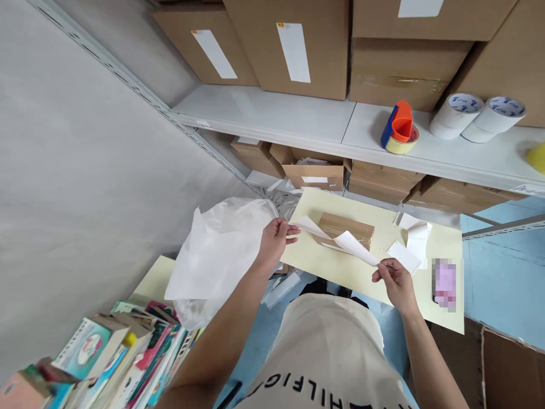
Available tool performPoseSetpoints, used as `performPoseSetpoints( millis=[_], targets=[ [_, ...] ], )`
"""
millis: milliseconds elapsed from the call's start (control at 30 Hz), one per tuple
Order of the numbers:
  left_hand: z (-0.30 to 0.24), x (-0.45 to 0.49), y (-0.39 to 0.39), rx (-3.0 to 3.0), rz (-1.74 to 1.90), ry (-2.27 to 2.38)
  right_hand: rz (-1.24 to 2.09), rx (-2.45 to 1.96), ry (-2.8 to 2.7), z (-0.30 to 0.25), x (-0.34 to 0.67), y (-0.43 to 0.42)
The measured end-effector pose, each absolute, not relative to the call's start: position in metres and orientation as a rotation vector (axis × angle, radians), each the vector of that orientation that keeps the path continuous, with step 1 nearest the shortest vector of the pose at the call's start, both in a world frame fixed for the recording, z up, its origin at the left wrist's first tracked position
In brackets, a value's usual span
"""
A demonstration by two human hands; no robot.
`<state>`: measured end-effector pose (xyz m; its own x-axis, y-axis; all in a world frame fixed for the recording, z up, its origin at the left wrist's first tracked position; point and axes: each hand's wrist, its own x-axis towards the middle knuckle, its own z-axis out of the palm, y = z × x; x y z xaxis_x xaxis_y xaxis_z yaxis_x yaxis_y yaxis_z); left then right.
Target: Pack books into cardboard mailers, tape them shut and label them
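Observation:
My left hand (276,238) pinches one end of a thin white paper label (355,248) between thumb and fingers. My right hand (394,279) grips its other end. The paper dips in a V between them; whether it is one piece or a label parting from its backing I cannot tell. Behind it a small taped cardboard box (351,225) lies on the pale yellow table (440,238). A white strip shows on the box's near side, partly hidden by the paper. Right of the box lies a folded strip of white labels (417,236), beside a flat white one (403,257).
A blurred pinkish object (445,283) lies at the table's right. Left are a white plastic bag (225,244) and piled books (140,352). The shelf (298,116) ahead bears cartons, a tape dispenser (400,128) and tape rolls (457,116). An open carton (511,363) stands lower right.

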<state>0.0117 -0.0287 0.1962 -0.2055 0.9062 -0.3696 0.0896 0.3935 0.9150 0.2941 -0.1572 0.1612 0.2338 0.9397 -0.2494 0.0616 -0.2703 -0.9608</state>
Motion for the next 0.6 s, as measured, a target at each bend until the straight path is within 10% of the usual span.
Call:
performPoseSetpoints(
  millis=[600],
  targets=[
    [0.139,-0.040,0.172,1.236,0.842,1.556,1.028,-1.710,-0.819,0.164,0.211,-0.124]
  ],
)
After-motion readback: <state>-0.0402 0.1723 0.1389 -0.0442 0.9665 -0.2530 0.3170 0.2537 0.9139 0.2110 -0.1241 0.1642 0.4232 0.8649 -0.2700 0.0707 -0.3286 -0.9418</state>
